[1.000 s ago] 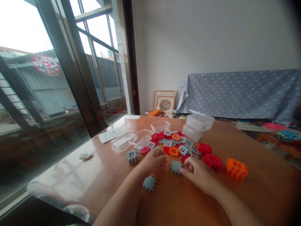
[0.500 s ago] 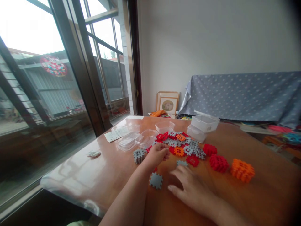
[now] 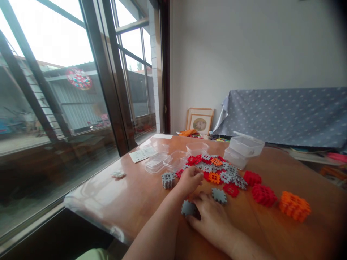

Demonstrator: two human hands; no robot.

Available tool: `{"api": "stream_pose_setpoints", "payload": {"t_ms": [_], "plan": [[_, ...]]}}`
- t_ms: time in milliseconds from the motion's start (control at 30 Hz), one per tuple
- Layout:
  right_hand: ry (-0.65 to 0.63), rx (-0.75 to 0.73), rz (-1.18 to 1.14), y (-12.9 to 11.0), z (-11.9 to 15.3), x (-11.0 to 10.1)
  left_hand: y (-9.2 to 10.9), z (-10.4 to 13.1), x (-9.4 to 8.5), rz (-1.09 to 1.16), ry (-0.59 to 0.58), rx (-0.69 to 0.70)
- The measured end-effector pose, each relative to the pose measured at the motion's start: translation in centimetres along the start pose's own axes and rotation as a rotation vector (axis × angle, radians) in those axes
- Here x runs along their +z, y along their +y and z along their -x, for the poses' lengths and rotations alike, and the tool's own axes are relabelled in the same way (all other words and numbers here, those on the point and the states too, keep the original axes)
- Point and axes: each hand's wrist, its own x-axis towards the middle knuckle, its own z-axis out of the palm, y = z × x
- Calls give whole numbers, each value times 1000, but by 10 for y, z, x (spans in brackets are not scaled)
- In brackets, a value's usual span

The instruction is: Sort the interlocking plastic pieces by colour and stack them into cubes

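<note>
My left hand (image 3: 191, 179) is closed at the near edge of a pile of red, grey and orange notched pieces; what its fingers hold, if anything, is hidden. My right hand (image 3: 208, 215) has its thumb and fingers around the right side of a solid grey piece (image 3: 188, 208) on the table. Just beyond the right hand lies another solid grey piece (image 3: 219, 195). A grey stack (image 3: 168, 180) stands left of my left hand. Near the pile lie an orange piece (image 3: 214, 177) and a red piece (image 3: 231, 190).
Red stacks (image 3: 263, 195) and an orange stack (image 3: 295, 206) stand at the right of the wooden table (image 3: 108, 202). Clear lids (image 3: 156, 162) and plastic boxes (image 3: 246, 146) are farther back. Paper (image 3: 141, 154) and a small white bundle (image 3: 118, 174) lie at left.
My right hand has moved left and down onto the solid grey piece, closing around its side. My left hand stays near the pile. The whole view has shifted slightly.
</note>
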Motion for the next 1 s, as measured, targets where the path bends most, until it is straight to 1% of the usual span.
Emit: {"api": "stream_pose_setpoints", "payload": {"t_ms": [100,200,333,433,500,567,667,733,867,1000], "plan": [[4,4,-10,3,2,0,4,1,0,-6,-5,17],[-2,5,-19,7,5,-5,4,1,-2,-12,-4,34],[18,10,-61,21,10,-21,0,-3,-3,-21,-3,36],[38,34,-109,46,8,-40,-4,-5,-2,-15,1,32],[75,46,-128,71,2,-52,-5,-5,0,-5,-10,28],[103,54,-149,97,-4,-58,-7,-4,3,-5,-48,21],[113,58,-210,127,-10,-57,-11,-2,7,-27,-118,-1],[108,58,-225,138,-10,-51,-14,-1,10,-55,-142,-24],[99,50,-205,143,-9,-41,-19,0,12,-128,-170,-48],[106,24,-183,140,-10,-39,-17,0,13,-133,-163,-53]]}}
